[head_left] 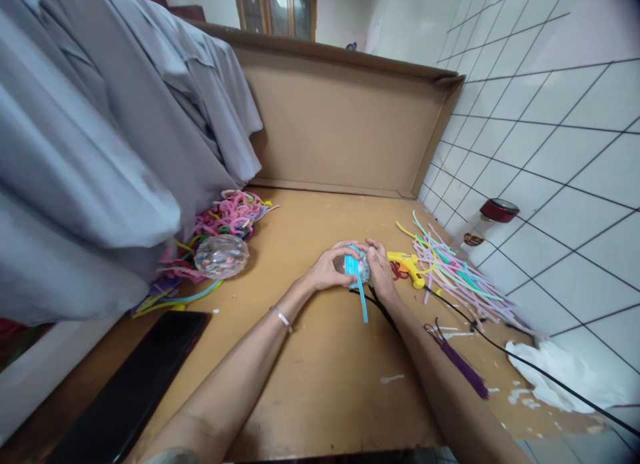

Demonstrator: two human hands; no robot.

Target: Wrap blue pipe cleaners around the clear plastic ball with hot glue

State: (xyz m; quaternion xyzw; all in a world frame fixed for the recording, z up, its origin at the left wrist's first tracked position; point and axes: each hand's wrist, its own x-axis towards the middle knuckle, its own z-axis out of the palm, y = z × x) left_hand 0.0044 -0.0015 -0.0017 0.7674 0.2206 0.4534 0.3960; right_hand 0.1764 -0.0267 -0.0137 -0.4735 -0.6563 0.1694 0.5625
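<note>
Both my hands meet over the middle of the brown table [320,357]. My left hand [327,269] and my right hand [381,272] are closed around a small clear ball [362,269] wrapped with a light blue pipe cleaner [356,277]. One end of the blue pipe cleaner hangs down toward me past my hands. A silver bangle [281,317] sits on my left wrist.
A yellow glue gun [407,264] lies just right of my hands, its black cord [525,364] running to the lower right. Pastel pipe cleaners [460,277], a purple tassel [457,361], a red-lidded jar [487,227] and white cloth [555,374] lie right. A glitter ball [221,256], coloured pipe cleaners [230,214] and grey fabric [100,151] lie left.
</note>
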